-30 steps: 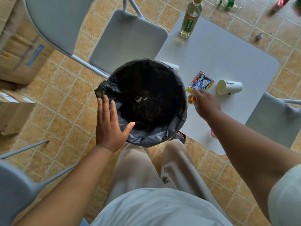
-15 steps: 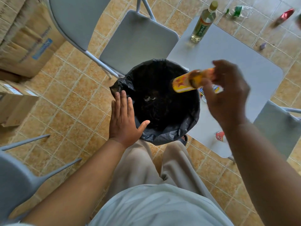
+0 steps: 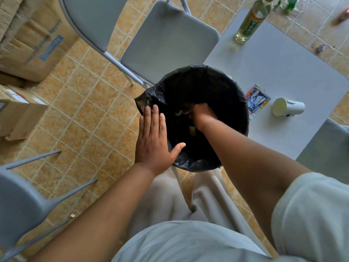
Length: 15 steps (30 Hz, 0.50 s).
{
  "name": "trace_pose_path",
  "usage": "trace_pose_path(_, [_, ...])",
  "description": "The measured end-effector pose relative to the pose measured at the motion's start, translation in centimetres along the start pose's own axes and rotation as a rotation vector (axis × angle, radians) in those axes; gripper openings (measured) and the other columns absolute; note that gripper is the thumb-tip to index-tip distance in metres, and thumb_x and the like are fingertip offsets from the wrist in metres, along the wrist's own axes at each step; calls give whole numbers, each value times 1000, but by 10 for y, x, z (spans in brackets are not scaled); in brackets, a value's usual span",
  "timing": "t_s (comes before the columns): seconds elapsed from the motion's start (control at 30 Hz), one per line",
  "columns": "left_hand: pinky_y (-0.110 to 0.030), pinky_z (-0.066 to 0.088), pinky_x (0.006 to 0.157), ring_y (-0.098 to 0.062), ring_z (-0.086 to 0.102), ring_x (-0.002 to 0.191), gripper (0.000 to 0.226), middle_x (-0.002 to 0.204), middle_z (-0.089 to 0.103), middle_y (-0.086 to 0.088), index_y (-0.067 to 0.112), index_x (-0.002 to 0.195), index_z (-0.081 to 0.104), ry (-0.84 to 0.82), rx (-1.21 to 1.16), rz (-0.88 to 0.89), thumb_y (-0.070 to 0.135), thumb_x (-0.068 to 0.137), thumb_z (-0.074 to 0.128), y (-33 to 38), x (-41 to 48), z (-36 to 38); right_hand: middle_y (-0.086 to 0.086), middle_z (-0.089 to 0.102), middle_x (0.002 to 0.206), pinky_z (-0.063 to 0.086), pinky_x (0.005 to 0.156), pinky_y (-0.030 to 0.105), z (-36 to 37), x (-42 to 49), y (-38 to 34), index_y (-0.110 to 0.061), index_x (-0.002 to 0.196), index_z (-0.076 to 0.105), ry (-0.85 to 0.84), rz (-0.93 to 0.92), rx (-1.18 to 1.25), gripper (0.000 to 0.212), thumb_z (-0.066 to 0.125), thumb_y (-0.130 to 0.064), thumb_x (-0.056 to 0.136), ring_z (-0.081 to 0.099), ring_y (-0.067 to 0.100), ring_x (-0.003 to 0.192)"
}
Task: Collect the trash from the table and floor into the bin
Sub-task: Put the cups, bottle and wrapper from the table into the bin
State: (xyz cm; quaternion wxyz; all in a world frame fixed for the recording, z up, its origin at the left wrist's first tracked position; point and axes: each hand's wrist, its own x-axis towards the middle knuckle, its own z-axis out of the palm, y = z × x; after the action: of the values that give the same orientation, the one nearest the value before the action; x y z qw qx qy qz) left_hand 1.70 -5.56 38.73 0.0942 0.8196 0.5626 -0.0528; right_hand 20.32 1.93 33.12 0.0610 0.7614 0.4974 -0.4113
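Observation:
A bin lined with a black bag (image 3: 243, 103) stands in front of my knees, against the grey table (image 3: 283, 69). My left hand (image 3: 153, 140) lies flat on the bin's near-left rim, thumb spread, holding nothing. My right hand (image 3: 203, 115) is down inside the bin, its fingers lost in the dark. A small yellowish piece (image 3: 192, 131) shows by that wrist, and a white scrap (image 3: 180, 112) lies inside. On the table are a blue-and-white wrapper (image 3: 257, 101), a tipped white cup (image 3: 288, 106) and a bottle of pale liquid (image 3: 249, 25).
On the tiled floor beyond the table lie a green bottle (image 3: 289, 2), a red item (image 3: 341, 16) and a small purple scrap (image 3: 320, 48). Grey folding chairs stand behind the bin (image 3: 170, 40), at right (image 3: 328, 148) and near left (image 3: 17, 205). Cardboard boxes (image 3: 34, 46) sit at left.
My right hand picked a yellow bottle off the table, carried it over the bin and has gone down inside. The bottle is no longer visible. My left hand stayed on the rim.

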Motion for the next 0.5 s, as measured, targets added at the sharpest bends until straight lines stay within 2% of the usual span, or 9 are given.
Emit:
trace_pose_path(0.1, [-56, 8, 123, -40, -5, 152, 102, 164, 2, -27, -6, 153, 19, 0, -3, -1, 73, 90, 34, 0, 1, -1, 18, 68, 120, 38, 74, 30, 3, 2, 4, -8, 116, 69, -52, -40, -39, 33, 51, -29, 99, 61, 33, 86])
trace_pose_path(0.2, [-56, 8, 123, -40, -5, 152, 102, 164, 2, -26, -6, 153, 19, -10, -2, -6, 73, 90, 33, 0, 1, -2, 16, 67, 122, 37, 75, 29, 2, -2, 13, -12, 123, 67, -54, -113, -130, 32, 47, -29, 103, 59, 28, 86])
trace_pose_path(0.27, [-55, 7, 123, -40, -6, 152, 102, 164, 2, -26, -6, 153, 19, -21, 2, -10, 73, 90, 33, 1, 1, -3, 13, 66, 124, 43, 78, 27, -5, -10, 16, -16, 127, 66, -55, -149, -72, 32, 48, -28, 104, 62, 25, 90])
trace_pose_path(0.3, [-55, 6, 124, -40, -6, 153, 102, 164, 1, -26, -6, 153, 19, -26, 2, -10, 73, 90, 33, 1, 2, -3, 13, 66, 125, 47, 83, 27, -11, -16, 16, -16, 130, 65, -72, -190, -41, 32, 50, -25, 103, 64, 27, 99])
trace_pose_path(0.37, [-55, 7, 123, -40, -5, 153, 102, 164, 2, -26, -6, 153, 19, -30, 4, -13, 73, 90, 33, 2, 3, -4, 15, 66, 126, 53, 94, 35, -25, -29, 16, -12, 132, 65, 50, -347, -29, 34, 53, -19, 100, 64, 33, 113])
trace_pose_path(0.43, [-56, 8, 123, -40, -6, 153, 101, 164, 1, -26, -6, 153, 19, -39, 14, -19, 73, 90, 32, 2, 3, -4, 11, 68, 121, 56, 90, 39, -43, -43, 18, -9, 129, 67, 253, -511, 70, 32, 56, -15, 99, 67, 31, 107])
trace_pose_path(0.5, [-56, 8, 123, -39, -7, 153, 101, 164, -1, -25, -5, 153, 18, -50, 27, -22, 74, 91, 29, 1, 2, -4, 9, 70, 115, 58, 85, 37, -66, -53, 18, -7, 121, 70, 510, -628, 178, 27, 59, -13, 97, 69, 28, 97])
